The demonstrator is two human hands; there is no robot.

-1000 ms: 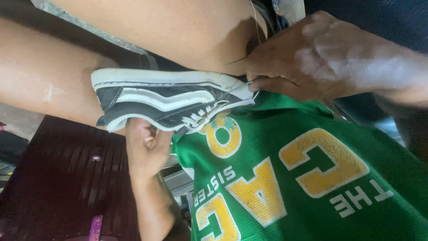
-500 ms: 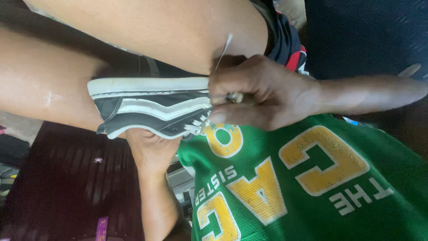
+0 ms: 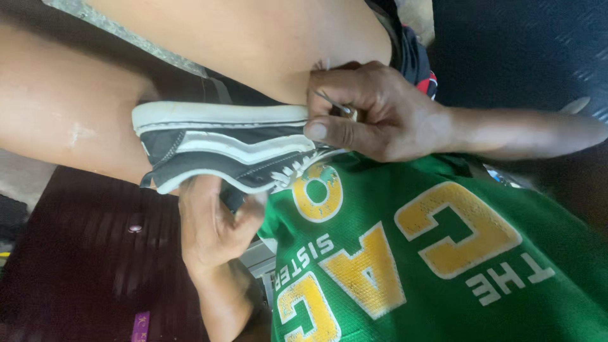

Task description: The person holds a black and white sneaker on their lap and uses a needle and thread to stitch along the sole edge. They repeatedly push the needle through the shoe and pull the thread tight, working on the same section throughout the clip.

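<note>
Sneaker (image 3: 221, 149) btwn thighs (green shirt (image 3: 430, 253) near)

left hand (image 3: 212, 228): fingers hidden behind the shoe (image 3: 221, 149), forearm cut off at 6 o'clock | right hand (image 3: 373, 111): small metal tool (image 3: 335, 107) mostly buried in the fist, kind cannot be told | shoe: toe end at 3 o'clock covered by right hand | green shirt (image 3: 443, 253): cut off at 5 o'clock
</note>
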